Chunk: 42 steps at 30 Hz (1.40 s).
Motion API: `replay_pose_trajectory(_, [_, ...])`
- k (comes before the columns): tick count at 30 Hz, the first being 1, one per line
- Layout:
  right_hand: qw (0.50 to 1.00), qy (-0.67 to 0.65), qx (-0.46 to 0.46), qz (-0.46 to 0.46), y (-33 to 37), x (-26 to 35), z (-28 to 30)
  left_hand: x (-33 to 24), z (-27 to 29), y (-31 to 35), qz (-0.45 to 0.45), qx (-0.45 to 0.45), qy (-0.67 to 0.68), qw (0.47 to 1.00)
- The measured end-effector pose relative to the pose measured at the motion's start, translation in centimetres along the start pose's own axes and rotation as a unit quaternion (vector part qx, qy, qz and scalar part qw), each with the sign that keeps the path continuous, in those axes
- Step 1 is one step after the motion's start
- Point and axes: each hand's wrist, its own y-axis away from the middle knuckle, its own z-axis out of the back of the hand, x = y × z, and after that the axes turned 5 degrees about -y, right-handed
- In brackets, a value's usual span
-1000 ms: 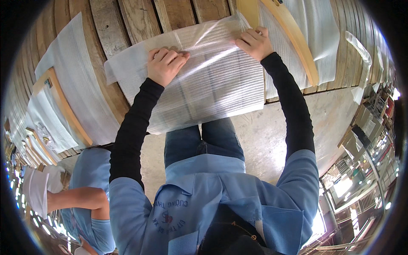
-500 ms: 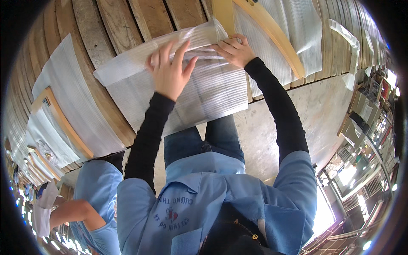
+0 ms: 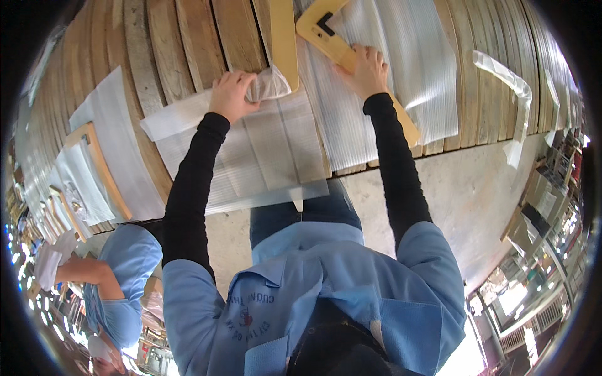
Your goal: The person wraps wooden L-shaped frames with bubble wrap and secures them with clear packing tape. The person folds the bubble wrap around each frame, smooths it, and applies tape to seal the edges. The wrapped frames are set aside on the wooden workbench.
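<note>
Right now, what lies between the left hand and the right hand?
In the head view, from left hand to right hand: the crumpled end of one translucent sheet, a yellowish board's rounded end, then part of a second translucent sheet.

One foam sheet (image 3: 269, 141) at the left hand (image 3: 233, 95), one bent wooden piece (image 3: 332, 49) plus one black bracket (image 3: 324, 24) by the right hand (image 3: 367, 72), one board (image 3: 285, 44) between them, and one co-worker (image 3: 128, 260) way left.
</note>
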Motion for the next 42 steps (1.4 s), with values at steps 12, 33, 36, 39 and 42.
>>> replay_pose_trajectory(12, [0.998, -0.029, -0.037, 0.045, -3.5, -3.6, 5.1, -4.1, 1.0, 6.2, -0.005, 0.013, 0.118, 0.993])
replay_pose_trajectory(33, [0.999, 0.015, -0.001, 0.051, -1.8, -21.6, 4.4, -27.6, 10.1, 11.2, 0.028, -0.034, 0.205, 0.978])
replay_pose_trajectory(36, [0.9, -0.05, 0.289, 0.321, 9.1, -15.9, 9.0, -31.8, 12.3, 12.1, 0.046, -0.061, 0.217, 0.973])
replay_pose_trajectory(39, [0.851, -0.025, 0.413, 0.324, 14.5, -14.8, 7.1, -35.2, 14.2, 13.1, 0.055, -0.043, 0.258, 0.964])
replay_pose_trajectory(42, [0.905, -0.101, 0.276, 0.307, 15.5, -13.0, 6.1, -37.8, 15.2, 14.0, 0.074, -0.029, 0.294, 0.953])
